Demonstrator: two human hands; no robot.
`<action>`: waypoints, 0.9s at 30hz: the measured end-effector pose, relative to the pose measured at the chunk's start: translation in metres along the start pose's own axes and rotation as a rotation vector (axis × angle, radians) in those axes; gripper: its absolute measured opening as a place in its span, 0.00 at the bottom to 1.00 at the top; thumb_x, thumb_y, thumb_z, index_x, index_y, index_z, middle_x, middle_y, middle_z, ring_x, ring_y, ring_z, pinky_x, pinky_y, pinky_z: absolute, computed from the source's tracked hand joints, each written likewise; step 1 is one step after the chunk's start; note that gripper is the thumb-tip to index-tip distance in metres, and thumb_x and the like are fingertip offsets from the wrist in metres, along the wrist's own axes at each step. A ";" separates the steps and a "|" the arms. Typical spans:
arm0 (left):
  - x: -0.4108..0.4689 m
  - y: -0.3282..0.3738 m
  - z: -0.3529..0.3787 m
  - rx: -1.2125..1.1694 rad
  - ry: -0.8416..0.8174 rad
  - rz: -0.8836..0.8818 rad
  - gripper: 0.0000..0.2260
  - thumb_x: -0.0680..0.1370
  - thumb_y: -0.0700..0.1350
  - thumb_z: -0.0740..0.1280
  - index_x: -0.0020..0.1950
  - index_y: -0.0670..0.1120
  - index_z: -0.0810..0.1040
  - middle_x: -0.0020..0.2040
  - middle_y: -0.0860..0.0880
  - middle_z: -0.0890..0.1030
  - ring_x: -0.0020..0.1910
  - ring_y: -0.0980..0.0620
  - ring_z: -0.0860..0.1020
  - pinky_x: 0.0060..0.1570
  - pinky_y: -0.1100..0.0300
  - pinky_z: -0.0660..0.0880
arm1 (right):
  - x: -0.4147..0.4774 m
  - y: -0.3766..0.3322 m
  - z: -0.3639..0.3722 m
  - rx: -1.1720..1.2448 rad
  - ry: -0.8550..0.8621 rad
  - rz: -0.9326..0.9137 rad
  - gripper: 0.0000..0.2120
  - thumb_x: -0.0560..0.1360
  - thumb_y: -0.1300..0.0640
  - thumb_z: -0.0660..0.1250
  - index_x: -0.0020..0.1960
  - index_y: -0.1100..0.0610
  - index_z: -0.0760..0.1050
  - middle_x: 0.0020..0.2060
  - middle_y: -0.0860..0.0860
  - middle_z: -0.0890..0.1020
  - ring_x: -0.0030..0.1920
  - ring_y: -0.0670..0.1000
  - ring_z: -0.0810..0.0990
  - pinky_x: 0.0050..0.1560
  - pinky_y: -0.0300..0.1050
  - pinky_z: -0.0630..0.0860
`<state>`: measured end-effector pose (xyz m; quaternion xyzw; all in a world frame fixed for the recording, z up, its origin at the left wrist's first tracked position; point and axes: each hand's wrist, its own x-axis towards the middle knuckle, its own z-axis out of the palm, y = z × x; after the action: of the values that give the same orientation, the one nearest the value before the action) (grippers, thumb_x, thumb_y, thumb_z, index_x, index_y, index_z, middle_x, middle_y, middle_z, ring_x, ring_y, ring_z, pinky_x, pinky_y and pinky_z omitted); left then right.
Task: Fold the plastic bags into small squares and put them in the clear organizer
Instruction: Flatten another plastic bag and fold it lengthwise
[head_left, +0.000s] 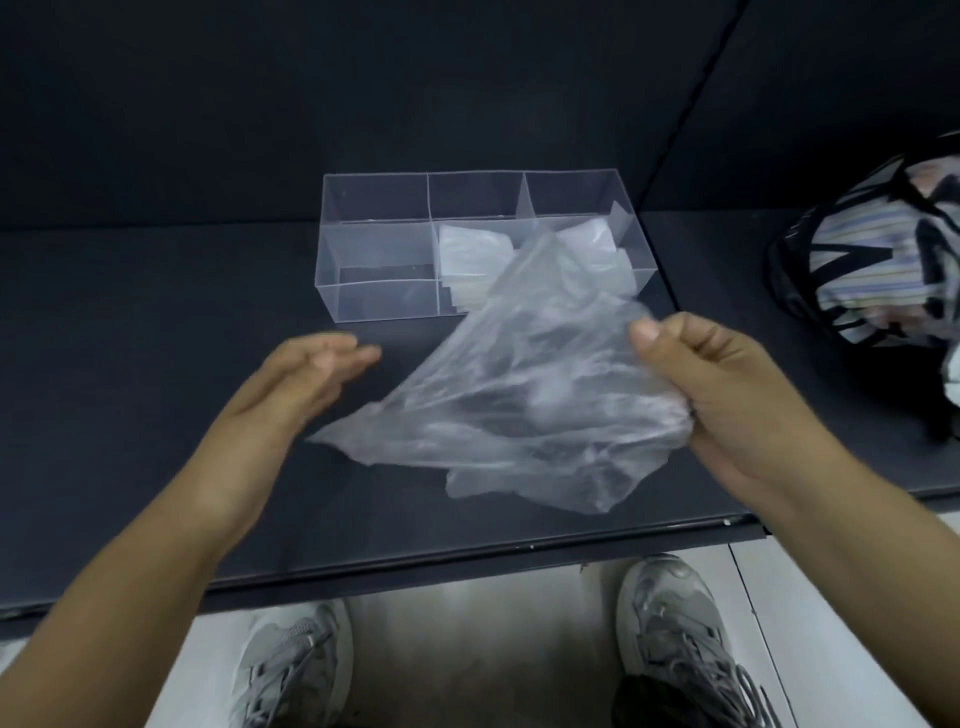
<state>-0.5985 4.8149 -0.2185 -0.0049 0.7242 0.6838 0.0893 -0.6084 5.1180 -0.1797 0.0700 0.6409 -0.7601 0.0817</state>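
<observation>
While your right hand (727, 395) pinches one bunched edge of the clear plastic bag (519, 395) above the dark table (130, 415), your left hand (306, 374) hovers open beside it. Thin, limp and likely slippery; take the loose left corner.

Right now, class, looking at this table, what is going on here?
A person stands at a dark table, working on a clear plastic bag. The right hand grips the bag, crumpled and not yet folded, just above the table. The left hand is open beside it, fingers straight. Behind them, the clear organizer already holds folded bags in its middle and right sections.
</observation>
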 end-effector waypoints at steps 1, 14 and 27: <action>0.005 0.011 0.003 0.088 -0.053 0.044 0.22 0.72 0.64 0.64 0.63 0.58 0.74 0.62 0.59 0.79 0.65 0.60 0.73 0.62 0.58 0.67 | -0.002 0.002 0.011 -0.017 -0.030 -0.001 0.11 0.62 0.48 0.74 0.29 0.51 0.75 0.29 0.49 0.80 0.30 0.46 0.78 0.33 0.36 0.76; 0.039 0.032 0.006 -0.275 0.301 -0.110 0.10 0.76 0.52 0.67 0.48 0.49 0.85 0.49 0.47 0.85 0.48 0.50 0.84 0.45 0.58 0.80 | 0.012 -0.010 -0.005 -0.177 0.026 -0.119 0.12 0.62 0.45 0.72 0.31 0.51 0.73 0.24 0.47 0.69 0.27 0.45 0.67 0.39 0.38 0.74; 0.035 0.017 0.024 -0.612 -0.134 -0.476 0.20 0.78 0.53 0.62 0.66 0.45 0.77 0.59 0.45 0.81 0.55 0.49 0.81 0.53 0.53 0.79 | 0.037 0.011 0.060 -0.344 -0.256 -0.180 0.22 0.69 0.60 0.75 0.60 0.46 0.75 0.51 0.44 0.83 0.51 0.44 0.82 0.54 0.43 0.79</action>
<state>-0.6324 4.8437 -0.2074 -0.1547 0.4580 0.8271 0.2868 -0.6423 5.0554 -0.1883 -0.0997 0.7491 -0.6465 0.1048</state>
